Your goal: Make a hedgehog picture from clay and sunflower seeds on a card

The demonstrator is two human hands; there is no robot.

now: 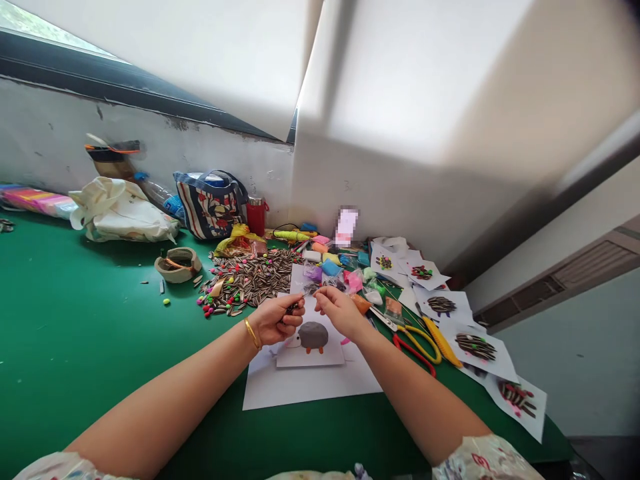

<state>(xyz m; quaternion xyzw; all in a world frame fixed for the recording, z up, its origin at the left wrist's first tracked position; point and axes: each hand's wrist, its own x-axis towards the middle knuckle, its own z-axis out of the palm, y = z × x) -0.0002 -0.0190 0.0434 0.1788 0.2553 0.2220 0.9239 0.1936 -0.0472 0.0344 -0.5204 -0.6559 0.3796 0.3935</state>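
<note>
By the seed pile [265, 275], my left hand [278, 319] curls around what look like seeds [293, 309], beside the hedgehog drawing [313, 336] at near centre; my right hand [337, 308] pinches narrowly, on what I cannot tell. I seem to be readying seeds, and next calls for careful placing; no label is legible.

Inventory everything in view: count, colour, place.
Table: one, green, foreground.
Sunflower seeds: many, brown, centre.
Small balls: many, multicoloured, among and near seeds.
Hedgehog drawing: one, grey, below hands.
Large sheet: one, white, under drawing.
Packets: several, multicoloured, beyond hands.
Scissors: count unclear, yellow/red handles, right.
Utility knife: one, yellow, beside scissors.
Cards: at least five, white, right edge.
Bowl: one, tan, left of seeds.
Tote bag: one, white, rear left.
Striped bag: one, multicoloured, beside tote.
Thermos: one, red, rear.
Plastic bag: one, yellow, before thermos.
Left hand: one, gold bracelet, above drawing.
Right hand: one, beside left.
</note>
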